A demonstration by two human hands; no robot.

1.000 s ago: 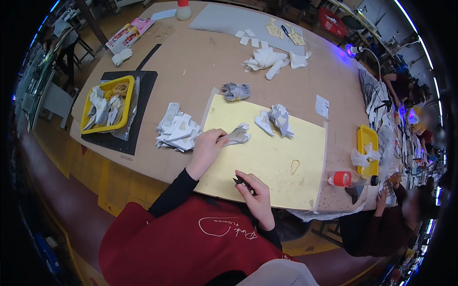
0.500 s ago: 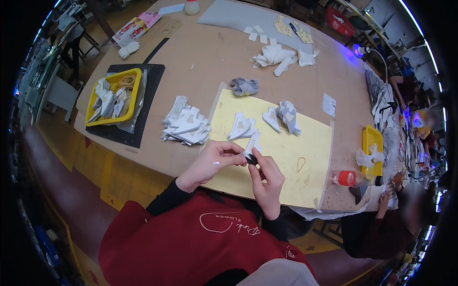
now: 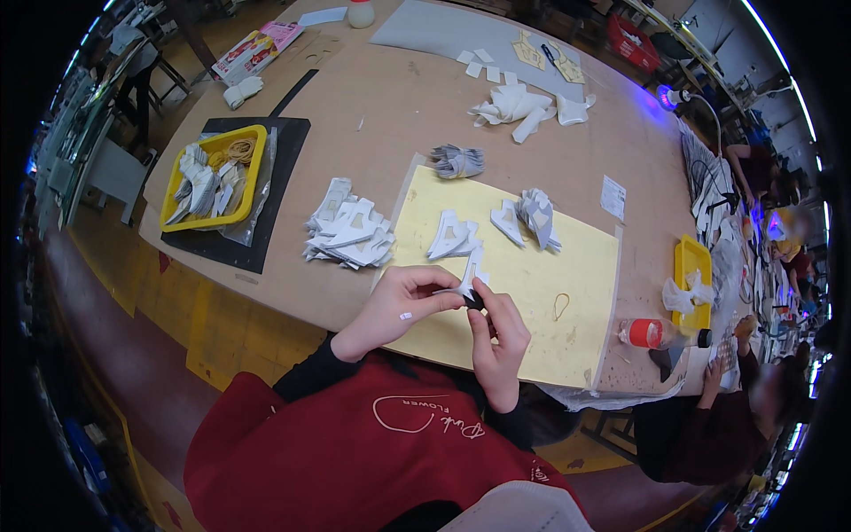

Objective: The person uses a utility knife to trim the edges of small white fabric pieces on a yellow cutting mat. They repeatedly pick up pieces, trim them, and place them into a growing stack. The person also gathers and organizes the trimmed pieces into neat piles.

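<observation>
Between both hands, low over the yellow sheet (image 3: 532,319), is a white cut-out piece (image 3: 473,266) with a dark part at its lower end. My left hand (image 3: 390,310) pinches its left side between thumb and fingers, and a small white sticker sits near the left thumb's base. On the other side my right hand (image 3: 501,341) grips the lower end with thumb and fingertips. Just beyond lie a few similar white pieces (image 3: 449,236). A larger heap of white pieces (image 3: 350,229) is left of them, and a standing bundle of pieces (image 3: 537,217) is to the right.
A rubber band (image 3: 560,307) lies on the sheet, and a banded grey bundle (image 3: 456,161) at its far edge. Left is a yellow tray (image 3: 255,177) on a black mat. Right are a red-labelled bottle (image 3: 645,333) and another yellow tray (image 3: 702,317). A co-worker (image 3: 709,434) sits at the right.
Both hands stay on the white piece with almost no movement. The fingers have shifted slightly around the dark end. The whole view has moved a little.
</observation>
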